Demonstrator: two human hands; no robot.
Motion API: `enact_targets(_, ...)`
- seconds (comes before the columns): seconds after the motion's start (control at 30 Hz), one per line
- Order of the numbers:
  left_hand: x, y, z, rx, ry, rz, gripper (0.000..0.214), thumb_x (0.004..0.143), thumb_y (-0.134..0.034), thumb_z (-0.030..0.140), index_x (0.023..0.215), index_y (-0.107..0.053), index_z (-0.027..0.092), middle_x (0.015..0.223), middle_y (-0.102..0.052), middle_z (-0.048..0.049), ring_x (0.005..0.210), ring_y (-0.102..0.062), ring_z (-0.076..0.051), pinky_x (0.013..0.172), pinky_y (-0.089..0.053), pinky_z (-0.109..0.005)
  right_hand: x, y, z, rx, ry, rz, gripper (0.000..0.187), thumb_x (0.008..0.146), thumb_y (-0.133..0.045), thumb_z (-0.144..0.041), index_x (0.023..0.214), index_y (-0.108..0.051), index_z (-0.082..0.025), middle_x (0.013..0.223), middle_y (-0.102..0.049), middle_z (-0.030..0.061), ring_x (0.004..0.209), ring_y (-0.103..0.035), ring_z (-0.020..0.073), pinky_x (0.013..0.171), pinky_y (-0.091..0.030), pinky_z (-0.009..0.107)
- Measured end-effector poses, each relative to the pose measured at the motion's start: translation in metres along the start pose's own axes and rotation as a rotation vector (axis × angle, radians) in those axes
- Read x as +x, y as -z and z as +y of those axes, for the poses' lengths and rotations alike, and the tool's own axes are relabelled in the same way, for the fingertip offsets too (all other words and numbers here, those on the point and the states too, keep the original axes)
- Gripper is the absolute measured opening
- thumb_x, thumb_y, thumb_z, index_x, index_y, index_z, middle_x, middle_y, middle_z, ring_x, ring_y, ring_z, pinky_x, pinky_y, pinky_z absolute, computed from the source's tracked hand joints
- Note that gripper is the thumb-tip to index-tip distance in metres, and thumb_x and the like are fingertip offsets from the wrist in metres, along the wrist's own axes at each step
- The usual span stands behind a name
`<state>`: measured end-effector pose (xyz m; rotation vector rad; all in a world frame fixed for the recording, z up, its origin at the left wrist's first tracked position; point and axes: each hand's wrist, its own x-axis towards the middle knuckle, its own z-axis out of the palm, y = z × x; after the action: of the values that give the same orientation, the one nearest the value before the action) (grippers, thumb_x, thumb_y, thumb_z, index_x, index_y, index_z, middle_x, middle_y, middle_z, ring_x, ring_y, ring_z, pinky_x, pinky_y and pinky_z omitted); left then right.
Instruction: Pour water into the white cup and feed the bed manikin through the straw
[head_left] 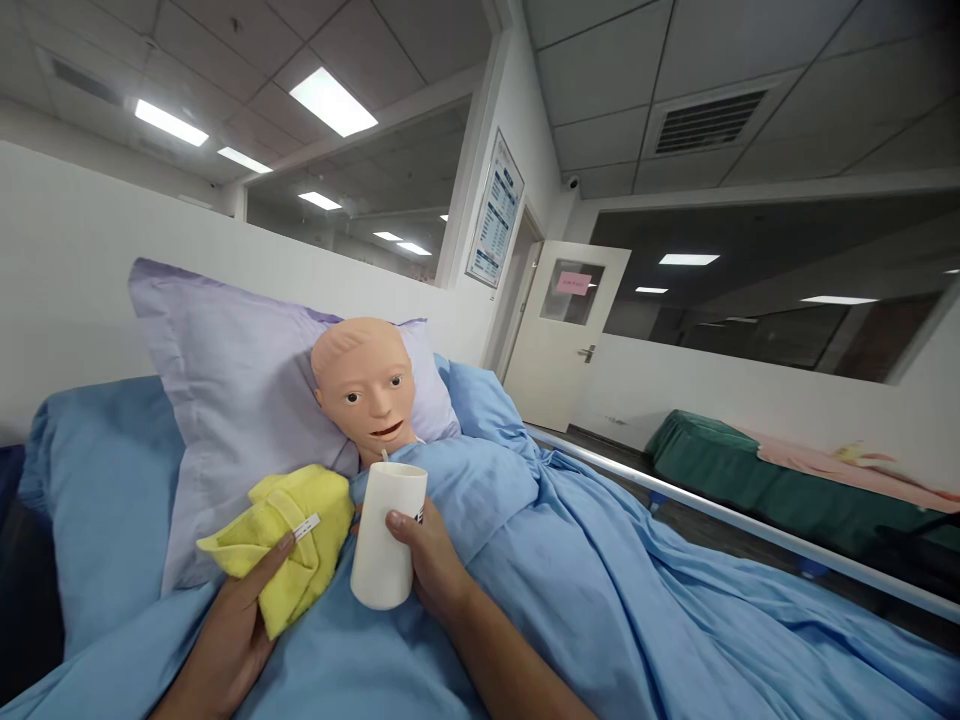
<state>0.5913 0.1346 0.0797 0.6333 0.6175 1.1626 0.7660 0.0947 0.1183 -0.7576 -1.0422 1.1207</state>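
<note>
A training manikin (366, 385) lies in a bed with its head on a lilac pillow (240, 380), covered to the neck by a blue sheet (570, 580). My right hand (427, 560) is wrapped round a white cup (384, 530), held upright just below the manikin's chin; a short straw sticks up from the cup. My left hand (232, 630) grips a folded yellow cloth (289, 530) against the manikin's shoulder, left of the cup.
A metal bed rail (750, 530) runs along the right side of the bed. Beyond it stands a second bed with a green cover (720, 470). A white door (562, 330) is at the back. A white partition wall rises behind the pillow.
</note>
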Motion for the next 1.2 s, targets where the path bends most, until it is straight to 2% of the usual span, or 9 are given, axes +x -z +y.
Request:
enact_targets(0.23,0.0022,-0.0012,0.0003,-0.031,-0.001,0.043,0.045,0.084,-0.064,0.017,0.128,-0.057,0.018,0.118,-0.068,-0.0137,0.103,-0.067,-0.028,0.09,-0.057,-0.043,-0.0025,-0.0023,-0.0043,-0.033,-0.003,0.007,0.051,0.072,-0.072,-0.046,0.109,-0.057,-0.016,0.087,-0.068,0.0092,0.071,-0.064,0.0201,0.059,-0.051,0.03)
enact_targets(0.43,-0.0037,-0.0043,0.0034,-0.037,-0.004,0.043,0.04,0.085,-0.062,0.016,0.125,-0.058,0.017,0.119,-0.067,-0.0136,0.103,-0.067,-0.028,0.091,-0.057,-0.045,-0.0026,-0.0031,-0.0029,-0.056,0.035,0.038,0.047,0.073,-0.071,-0.049,0.103,-0.061,-0.014,0.086,-0.069,0.0095,0.066,-0.063,0.0194,0.056,-0.05,0.03)
enact_targets(0.6,-0.0034,-0.004,0.0035,-0.034,0.001,0.045,0.04,0.084,-0.063,0.017,0.124,-0.059,0.017,0.119,-0.067,-0.0135,0.103,-0.067,-0.028,0.091,-0.057,-0.045,-0.0028,-0.0022,-0.0027,-0.049,0.02,0.056,0.049,0.072,-0.071,-0.05,0.106,-0.06,-0.016,0.087,-0.07,0.0088,0.067,-0.063,0.0202,0.055,-0.051,0.03)
enact_targets(0.93,-0.0049,-0.0036,0.0035,-0.04,-0.006,0.01,0.045,0.084,-0.065,0.018,0.128,-0.056,0.017,0.119,-0.067,-0.0137,0.106,-0.066,-0.029,0.093,-0.056,-0.044,-0.0021,0.0023,0.0002,-0.053,-0.023,0.042,0.05,0.07,-0.076,-0.045,0.108,-0.06,-0.017,0.089,-0.069,0.0066,0.076,-0.064,0.0194,0.068,-0.052,0.032)
enact_targets(1.03,-0.0045,-0.0027,0.0028,-0.039,0.017,0.019,0.043,0.083,-0.065,0.018,0.126,-0.058,0.016,0.118,-0.068,-0.0136,0.105,-0.066,-0.029,0.092,-0.056,-0.044,-0.0014,0.0023,0.0006,-0.061,-0.028,0.043,0.052,0.07,-0.076,-0.046,0.109,-0.061,-0.017,0.09,-0.069,0.0067,0.076,-0.064,0.0196,0.067,-0.052,0.033)
enact_targets(1.2,-0.0024,-0.0052,0.0074,-0.014,0.015,0.01,0.041,0.081,-0.069,0.021,0.12,-0.061,0.014,0.112,-0.07,-0.0144,0.101,-0.068,-0.029,0.09,-0.058,-0.043,-0.0042,-0.0023,0.0033,-0.119,0.075,0.079,0.056,0.065,-0.079,-0.048,0.107,-0.06,-0.017,0.086,-0.068,0.0058,0.072,-0.062,0.0197,0.063,-0.051,0.033)
